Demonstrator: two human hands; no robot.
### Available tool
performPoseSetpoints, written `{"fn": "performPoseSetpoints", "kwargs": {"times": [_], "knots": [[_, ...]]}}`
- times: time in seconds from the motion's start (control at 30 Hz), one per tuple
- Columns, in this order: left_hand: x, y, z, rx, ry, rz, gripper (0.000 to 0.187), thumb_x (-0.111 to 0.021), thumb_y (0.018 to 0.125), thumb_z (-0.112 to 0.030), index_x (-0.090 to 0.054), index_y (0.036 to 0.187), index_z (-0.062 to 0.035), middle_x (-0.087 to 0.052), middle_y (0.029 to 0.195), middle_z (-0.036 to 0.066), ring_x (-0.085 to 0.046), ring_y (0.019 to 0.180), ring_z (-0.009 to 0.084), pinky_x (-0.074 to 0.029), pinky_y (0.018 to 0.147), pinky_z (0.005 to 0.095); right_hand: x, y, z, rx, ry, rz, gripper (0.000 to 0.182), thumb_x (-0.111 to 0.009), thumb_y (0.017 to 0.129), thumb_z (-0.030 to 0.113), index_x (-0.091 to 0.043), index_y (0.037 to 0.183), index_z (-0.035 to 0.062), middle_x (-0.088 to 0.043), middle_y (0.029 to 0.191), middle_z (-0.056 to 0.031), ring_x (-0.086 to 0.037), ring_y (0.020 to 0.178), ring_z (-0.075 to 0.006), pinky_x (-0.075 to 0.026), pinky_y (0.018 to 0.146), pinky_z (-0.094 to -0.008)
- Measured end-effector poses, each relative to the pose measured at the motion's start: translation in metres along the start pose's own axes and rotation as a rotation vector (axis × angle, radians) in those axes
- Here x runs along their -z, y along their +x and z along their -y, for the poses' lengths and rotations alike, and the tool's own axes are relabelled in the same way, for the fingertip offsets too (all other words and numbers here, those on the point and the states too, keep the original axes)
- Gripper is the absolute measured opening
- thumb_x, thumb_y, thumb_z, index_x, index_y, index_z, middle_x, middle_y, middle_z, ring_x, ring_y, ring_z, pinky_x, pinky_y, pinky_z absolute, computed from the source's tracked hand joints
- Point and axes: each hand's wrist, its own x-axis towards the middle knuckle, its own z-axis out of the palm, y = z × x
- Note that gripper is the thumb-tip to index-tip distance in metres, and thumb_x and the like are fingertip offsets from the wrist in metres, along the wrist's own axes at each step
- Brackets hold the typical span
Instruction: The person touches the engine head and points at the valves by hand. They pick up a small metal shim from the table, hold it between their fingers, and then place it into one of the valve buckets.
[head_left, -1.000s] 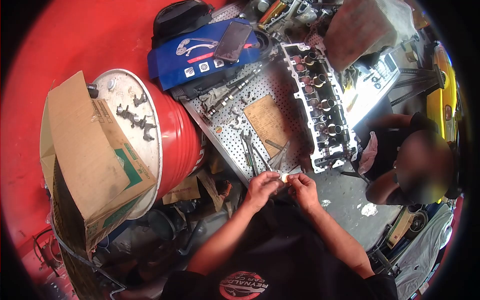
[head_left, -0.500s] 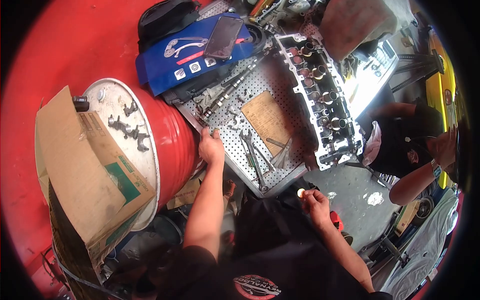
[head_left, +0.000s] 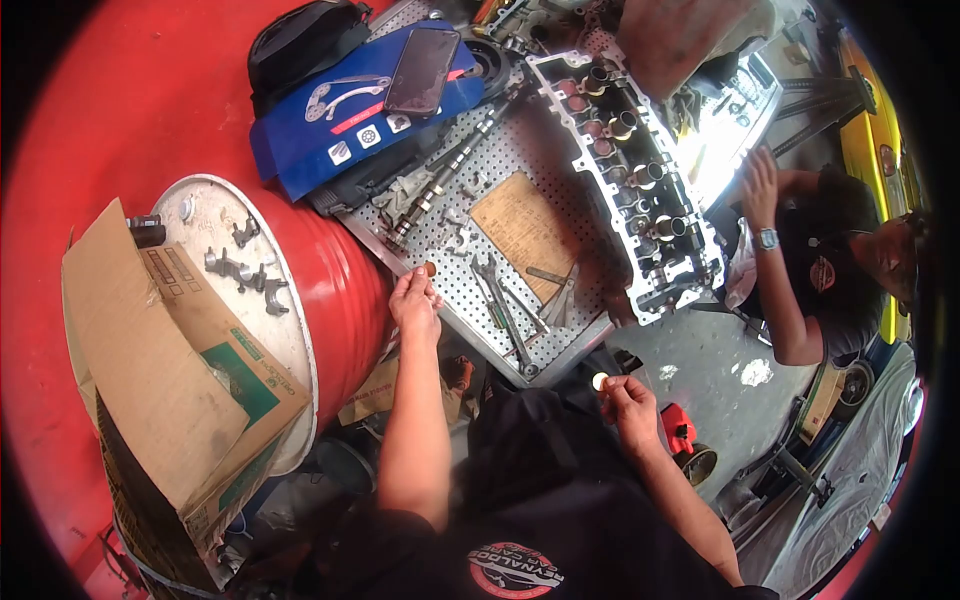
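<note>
My left hand (head_left: 416,303) is closed at the left edge of the perforated metal tray (head_left: 470,330), pinching a small brown disc (head_left: 430,269) that looks like a coin. In front of my body, below the tray's near corner, my right hand (head_left: 630,407) pinches a small pale, coin-like disc (head_left: 600,381) between thumb and finger. Wrenches (head_left: 500,310) lie on the tray between the two hands. Beyond them are a brown wooden board (head_left: 522,235), a camshaft (head_left: 440,190) and several small metal parts (head_left: 460,235). A cylinder head (head_left: 640,190) rests along the tray's right side.
A phone (head_left: 422,70) lies on a blue box (head_left: 350,135) at the back. To the left, a red drum (head_left: 345,300) bears metal caps (head_left: 245,270) and an open cardboard box (head_left: 170,350). On the right is another person (head_left: 820,270) with one hand raised near a bright lamp (head_left: 740,120).
My left hand has turned and come slightly nearer me, and the brown disc now shows in its fingers. The other person has raised a hand. The whole view has shifted a little.
</note>
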Motion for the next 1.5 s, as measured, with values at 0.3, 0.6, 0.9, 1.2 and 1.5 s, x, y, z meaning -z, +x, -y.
{"fn": "performPoseSetpoints", "kwargs": {"times": [0.3,0.6,0.9,1.2,1.5], "knots": [[0.009,-0.065,-0.014,0.237,-0.454,0.446,0.013,-0.054,0.099,-0.02,-0.054,0.096,-0.0077,-0.052,0.082,0.003,-0.047,0.072,0.0135,-0.039,0.063,0.0277,-0.039,0.006,0.007,0.054,-0.077,0.143,0.018,-0.063,0.094,0.022,-0.064,0.091,0.0052,-0.064,0.078,0.0005,-0.053,0.061,-0.0057,-0.04,0.054,-0.0212],[-0.014,-0.121,-0.028,0.208,-0.31,0.422,0.015,-0.057,0.098,-0.021,-0.057,0.093,-0.0073,-0.046,0.068,-0.002,-0.043,0.059,0.0079,-0.037,0.055,0.0235,-0.069,-0.006,0.024,0.333,-0.195,0.224,0.015,-0.067,0.091,0.016,-0.069,0.093,0.0011,-0.064,0.09,-0.0025,-0.058,0.082,-0.0102,-0.045,0.075,-0.0244],[-0.024,-0.151,-0.019,0.094,-0.021,0.388,0.009,-0.063,0.093,-0.012,-0.061,0.093,-0.0027,-0.057,0.071,0.0,-0.043,0.055,0.0052,-0.036,0.051,0.0216,-0.095,-0.017,0.037,0.518,-0.194,0.287,0.01,-0.068,0.088,0.008,-0.07,0.095,0.0003,-0.062,0.116,-0.0098,-0.056,0.108,-0.0176,-0.044,0.092,-0.0303],[-0.019,-0.178,-0.003,0.136,0.183,0.439,0.01,-0.065,0.091,-0.008,-0.062,0.094,0.0001,-0.059,0.07,0.001,-0.047,0.053,0.0058,-0.038,0.047,0.0216,-0.087,-0.02,0.019,0.311,-0.043,0.258,0.019,-0.068,0.091,0.015,-0.068,0.098,-0.0026,-0.066,0.1,-0.0052,-0.057,0.092,-0.0081,-0.047,0.079,-0.0233],[-0.023,-0.189,-0.01,0.391,-0.014,0.539,0.01,-0.06,0.093,-0.013,-0.06,0.092,-0.0031,-0.048,0.063,0.0,-0.043,0.051,0.0086,-0.039,0.049,0.025,-0.08,-0.026,0.024,0.293,0.042,0.166,0.019,-0.068,0.092,0.015,-0.068,0.096,-0.003,-0.065,0.08,0.0011,-0.052,0.07,-0.0028,-0.042,0.061,-0.0203]]}}
